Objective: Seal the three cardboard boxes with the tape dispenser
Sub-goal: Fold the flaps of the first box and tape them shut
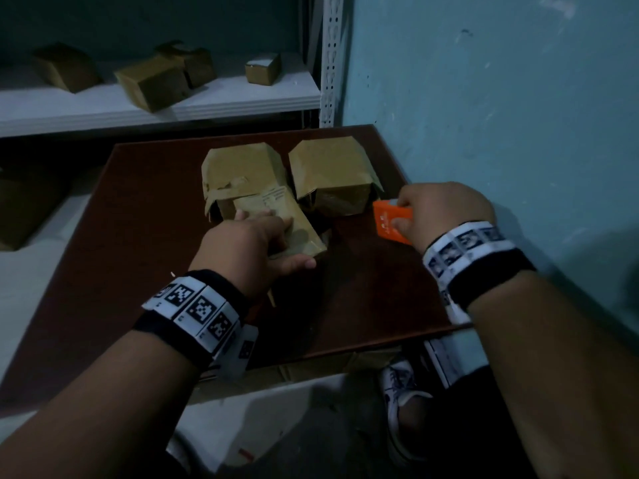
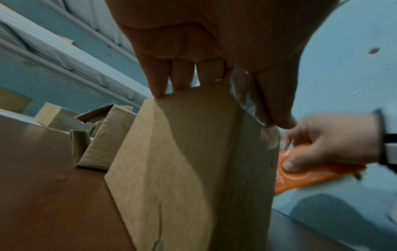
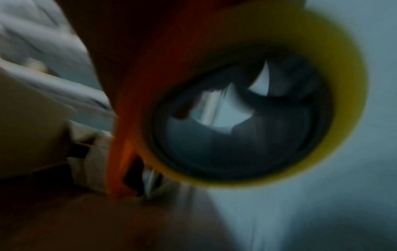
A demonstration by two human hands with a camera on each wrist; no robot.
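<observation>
The near box (image 1: 297, 233) bears a pale label, its print too blurred to read. Left hand (image 1: 249, 250) fingers clasp this box; right hand (image 1: 446, 209) fingers grip the orange tape dispenser (image 1: 392, 224).

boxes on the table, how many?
3. One under the left hand, nearest the person; one behind it, far left; one far right, beside the tape dispenser. Others sit off-table on the shelf.
</observation>
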